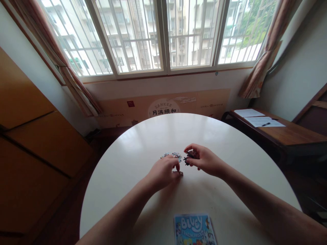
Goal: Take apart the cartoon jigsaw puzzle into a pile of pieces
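A small pile of puzzle pieces (171, 155) lies near the middle of the round white table (127, 163). My left hand (163, 172) rests just in front of the pile, fingers curled down, pinching a single piece (179, 174) against the tabletop. My right hand (204, 160) hovers to the right of the pile and grips a dark joined cluster of puzzle pieces (191, 156) between thumb and fingers. A blue puzzle box (194, 229) lies at the near edge of the table, close to me.
A large barred window (163, 34) with curtains fills the far wall, with a flat printed cardboard (163, 107) leaning beneath it. A wooden side table (281, 131) at the right holds papers (263, 121) and a pen. Wooden cabinets (30, 136) stand at the left.
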The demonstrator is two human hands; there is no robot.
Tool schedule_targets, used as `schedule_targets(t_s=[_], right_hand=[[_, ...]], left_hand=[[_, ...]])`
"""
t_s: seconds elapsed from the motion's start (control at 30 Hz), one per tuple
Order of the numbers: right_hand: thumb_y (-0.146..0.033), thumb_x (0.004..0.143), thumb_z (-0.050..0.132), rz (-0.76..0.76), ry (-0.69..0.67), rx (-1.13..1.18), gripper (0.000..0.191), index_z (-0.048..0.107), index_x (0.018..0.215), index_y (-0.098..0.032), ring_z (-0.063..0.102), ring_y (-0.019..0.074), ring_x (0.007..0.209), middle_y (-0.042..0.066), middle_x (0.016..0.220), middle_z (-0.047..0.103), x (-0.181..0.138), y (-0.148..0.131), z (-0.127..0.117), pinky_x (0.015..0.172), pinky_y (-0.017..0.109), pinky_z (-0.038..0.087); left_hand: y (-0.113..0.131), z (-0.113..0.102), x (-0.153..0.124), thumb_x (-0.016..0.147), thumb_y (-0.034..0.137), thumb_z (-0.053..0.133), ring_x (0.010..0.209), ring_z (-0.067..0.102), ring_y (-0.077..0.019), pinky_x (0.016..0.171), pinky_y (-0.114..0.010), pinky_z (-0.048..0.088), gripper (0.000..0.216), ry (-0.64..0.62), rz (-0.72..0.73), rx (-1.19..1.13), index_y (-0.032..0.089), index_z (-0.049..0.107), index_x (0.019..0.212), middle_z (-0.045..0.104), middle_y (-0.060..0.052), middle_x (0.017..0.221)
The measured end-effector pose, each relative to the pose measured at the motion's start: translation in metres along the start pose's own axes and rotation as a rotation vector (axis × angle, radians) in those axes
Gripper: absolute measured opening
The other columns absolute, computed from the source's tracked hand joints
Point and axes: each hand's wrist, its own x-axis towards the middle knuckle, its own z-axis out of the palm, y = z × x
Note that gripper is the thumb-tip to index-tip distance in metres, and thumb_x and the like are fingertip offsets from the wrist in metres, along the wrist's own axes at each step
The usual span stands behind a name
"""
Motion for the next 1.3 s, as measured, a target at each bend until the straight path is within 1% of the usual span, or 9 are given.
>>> schedule_targets(t_s=[0.37,0.5,0.7,0.9,0.97,1.07,1.17,1.23,1.3], right_hand=[[-0.025,0.08,0.064,-0.009,0.025,-0.007,0.025,0.06,0.104,-0.02,0.06,0.0154,0.064,0.002,0.076,0.067,-0.001,-0.003,-0.001,0.052,0.025,0.046],[-0.023,0.079,0.064,-0.005,0.021,-0.018,0.025,0.061,0.104,-0.02,0.058,0.015,0.063,0.001,0.073,0.066,-0.001,-0.003,-0.001,0.052,0.025,0.046],[-0.023,0.077,0.067,-0.005,0.037,-0.04,0.026,0.059,0.102,-0.021,0.057,0.0142,0.06,-0.001,0.07,0.065,0.0,0.0,-0.001,0.052,0.025,0.045],[-0.026,0.078,0.068,0.019,0.032,-0.013,0.024,0.056,0.099,-0.021,0.056,0.0138,0.057,-0.002,0.067,0.065,0.0,0.001,-0.001,0.049,0.024,0.044],[-0.025,0.078,0.068,0.016,0.029,-0.005,0.024,0.055,0.097,-0.021,0.056,0.0138,0.057,-0.002,0.067,0.065,0.0,0.0,-0.001,0.049,0.024,0.043],[-0.026,0.077,0.068,0.029,0.005,0.032,0.026,0.053,0.097,-0.021,0.057,0.0138,0.058,-0.001,0.069,0.067,0.001,0.001,-0.001,0.048,0.024,0.042],[-0.027,0.077,0.069,0.053,-0.052,0.094,0.027,0.051,0.096,-0.021,0.058,0.0145,0.058,0.001,0.07,0.069,0.001,0.002,0.0,0.045,0.023,0.04],[-0.028,0.077,0.069,0.069,-0.092,0.127,0.025,0.051,0.093,-0.021,0.059,0.0152,0.059,0.001,0.069,0.069,0.002,0.003,0.003,0.045,0.023,0.04],[-0.026,0.076,0.069,0.071,-0.119,0.144,0.021,0.052,0.088,-0.021,0.061,0.0156,0.061,0.0,0.069,0.069,0.002,0.003,0.006,0.045,0.023,0.04]], left_hand=[[0.017,-0.012,-0.009,0.083,0.022,0.067,0.08,0.063,-0.021,0.066,-0.03,0.043,0.005,0.022,0.0,0.178,0.021,0.062,0.082,0.067,-0.003,0.095],[0.025,-0.008,-0.012,0.083,0.023,0.066,0.079,0.064,-0.0217,0.063,-0.03,0.043,0.006,-0.045,0.059,0.256,0.021,0.06,0.083,0.066,-0.004,0.095],[0.031,-0.006,-0.017,0.082,0.03,0.067,0.076,0.063,-0.0197,0.062,-0.03,0.041,0.01,-0.149,0.15,0.262,0.021,0.061,0.083,0.065,-0.003,0.092],[0.036,-0.014,-0.022,0.075,0.042,0.079,0.069,0.06,-0.0168,0.058,-0.029,0.036,0.024,-0.264,0.279,0.188,0.022,0.066,0.078,0.066,0.0,0.085],[0.035,-0.017,-0.023,0.075,0.044,0.08,0.068,0.06,-0.0162,0.058,-0.029,0.037,0.026,-0.268,0.294,0.15,0.022,0.066,0.077,0.066,0.0,0.084],[0.029,-0.022,-0.019,0.082,0.039,0.074,0.068,0.059,-0.0154,0.059,-0.028,0.037,0.023,-0.193,0.255,0.112,0.021,0.064,0.073,0.065,0.0,0.08],[0.018,-0.026,-0.013,0.087,0.029,0.067,0.069,0.058,-0.0152,0.06,-0.027,0.038,0.018,-0.002,0.138,0.092,0.02,0.062,0.073,0.064,0.0,0.079],[0.012,-0.027,-0.009,0.09,0.029,0.062,0.068,0.057,-0.0151,0.06,-0.027,0.038,0.017,0.134,0.063,0.06,0.019,0.062,0.075,0.063,-0.001,0.08],[0.008,-0.026,-0.006,0.091,0.031,0.061,0.068,0.056,-0.0153,0.061,-0.027,0.039,0.016,0.222,0.033,0.019,0.019,0.063,0.08,0.062,-0.002,0.083]])
